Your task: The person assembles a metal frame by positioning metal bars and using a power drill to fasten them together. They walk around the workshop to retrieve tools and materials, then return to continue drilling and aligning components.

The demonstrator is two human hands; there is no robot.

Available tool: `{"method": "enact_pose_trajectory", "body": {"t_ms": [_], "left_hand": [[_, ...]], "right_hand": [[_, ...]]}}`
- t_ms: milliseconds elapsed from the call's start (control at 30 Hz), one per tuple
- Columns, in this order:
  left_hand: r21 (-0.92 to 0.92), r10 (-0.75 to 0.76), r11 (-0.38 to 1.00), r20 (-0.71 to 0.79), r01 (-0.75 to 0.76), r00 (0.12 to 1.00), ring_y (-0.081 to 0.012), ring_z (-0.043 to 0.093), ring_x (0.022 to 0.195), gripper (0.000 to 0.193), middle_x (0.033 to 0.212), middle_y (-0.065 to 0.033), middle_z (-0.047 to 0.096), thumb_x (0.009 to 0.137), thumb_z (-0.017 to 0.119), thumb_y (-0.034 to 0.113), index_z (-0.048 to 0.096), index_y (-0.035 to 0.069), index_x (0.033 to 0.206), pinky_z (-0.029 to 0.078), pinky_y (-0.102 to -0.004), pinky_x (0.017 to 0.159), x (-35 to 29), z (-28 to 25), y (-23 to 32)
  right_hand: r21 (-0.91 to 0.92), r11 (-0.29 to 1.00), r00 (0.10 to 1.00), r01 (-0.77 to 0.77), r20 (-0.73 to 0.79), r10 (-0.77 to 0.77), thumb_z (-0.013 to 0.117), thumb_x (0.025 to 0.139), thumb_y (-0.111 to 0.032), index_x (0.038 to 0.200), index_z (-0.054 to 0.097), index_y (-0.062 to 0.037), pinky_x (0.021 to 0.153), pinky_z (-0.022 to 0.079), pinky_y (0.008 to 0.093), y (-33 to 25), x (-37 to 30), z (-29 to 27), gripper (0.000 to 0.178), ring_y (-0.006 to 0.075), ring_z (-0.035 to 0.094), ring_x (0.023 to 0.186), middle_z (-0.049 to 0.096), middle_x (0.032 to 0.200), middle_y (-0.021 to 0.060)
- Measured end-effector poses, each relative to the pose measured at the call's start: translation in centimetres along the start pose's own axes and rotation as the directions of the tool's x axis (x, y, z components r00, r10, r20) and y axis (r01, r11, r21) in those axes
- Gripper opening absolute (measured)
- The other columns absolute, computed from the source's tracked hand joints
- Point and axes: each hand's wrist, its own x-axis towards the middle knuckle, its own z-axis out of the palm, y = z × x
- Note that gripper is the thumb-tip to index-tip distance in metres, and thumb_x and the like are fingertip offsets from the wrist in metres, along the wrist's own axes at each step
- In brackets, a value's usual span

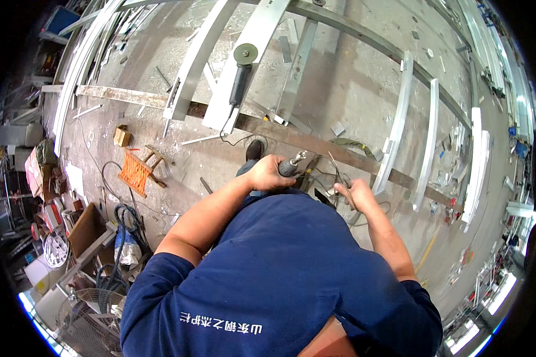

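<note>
My left hand (267,174) is wrapped round a hand-held power tool (288,168) with a grey body and a bare metal chuck-like tip pointing up and right. My right hand (358,194) is closed on a thin, dark, cable-like strand (343,178). Its lower part is hidden by the fingers, and loose cable loops hang around it. Past my hands, an angle grinder (240,83) with a round greenish disc lies on a wide white metal profile (219,107). Its cord trails down beside my shoe (255,150).
A long brownish beam (315,143) crosses just ahead of me, with pale metal profiles (394,128) laid over it. To the left stand a stool with an orange woven seat (136,172) and a small wooden block (122,135). Cables, a fan (89,321) and clutter fill the lower left.
</note>
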Motion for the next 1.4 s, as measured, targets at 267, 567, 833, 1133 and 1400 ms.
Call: {"method": "enact_pose_trajectory", "body": {"t_ms": [267,567,833,1133,1400], "left_hand": [[-0.112,0.061,0.991,-0.074,-0.070,0.995,-0.0108,0.058,0.070,0.022,0.078,-0.0021,0.065,0.075,0.077,0.015,0.063,0.002,0.087,0.049,-0.0293,0.067,2.4,-3.1,0.1],[-0.337,-0.159,0.931,-0.033,0.139,0.987,-0.0127,0.062,0.073,0.013,0.084,-0.0055,0.068,0.077,0.072,0.006,0.063,0.004,0.086,0.049,-0.0279,0.069,6.0,-3.0,1.4],[-0.195,-0.358,0.928,-0.216,0.319,0.909,-0.0115,0.059,0.068,0.007,0.079,-0.0033,0.066,0.075,0.069,0.004,0.063,0.004,0.077,0.047,-0.0270,0.063,4.3,3.2,2.9],[-0.165,-0.491,0.868,-0.159,0.468,0.856,-0.0151,0.064,0.083,0.013,0.088,-0.0080,0.069,0.075,0.070,0.001,0.063,0.003,0.085,0.050,-0.0306,0.078,2.4,8.5,3.1],[-0.160,-0.445,0.891,-0.112,0.426,0.889,-0.0170,0.063,0.090,0.016,0.088,-0.0066,0.068,0.075,0.071,0.001,0.062,0.003,0.088,0.048,-0.0336,0.086,2.5,9.7,2.6]], "right_hand": [[-0.055,0.998,0.963,0.033,-0.266,-0.046,0.074,0.078,-0.054,0.092,0.070,0.0009,0.070,0.052,0.0443,6.7,3.3,6.2,0.057,0.0401,0.066,0.075,0.067,0.080,0.0241],[0.535,0.836,0.903,-0.124,-0.287,0.318,0.075,0.080,-0.027,0.091,0.070,0.0046,0.070,0.051,0.0423,19.6,10.2,7.7,0.034,0.0277,0.066,0.073,0.069,0.077,0.0160],[0.278,0.920,0.853,-0.275,-0.372,0.367,0.070,0.078,-0.025,0.095,0.070,0.0030,0.084,0.051,0.0460,26.4,22.0,4.8,0.033,0.0423,0.065,0.096,0.067,0.100,0.0276],[0.292,0.880,0.805,-0.375,-0.369,0.466,0.063,0.083,-0.023,0.121,0.052,0.0071,0.091,0.050,0.0458,34.7,35.1,6.5,0.050,0.0425,0.062,0.106,0.063,0.113,0.0292],[0.217,0.967,0.744,-0.132,-0.623,0.241,0.070,0.082,-0.042,0.133,0.047,0.0063,0.100,0.046,0.0453,29.3,31.6,4.0,0.074,0.0430,0.055,0.118,0.057,0.126,0.0306]]}}
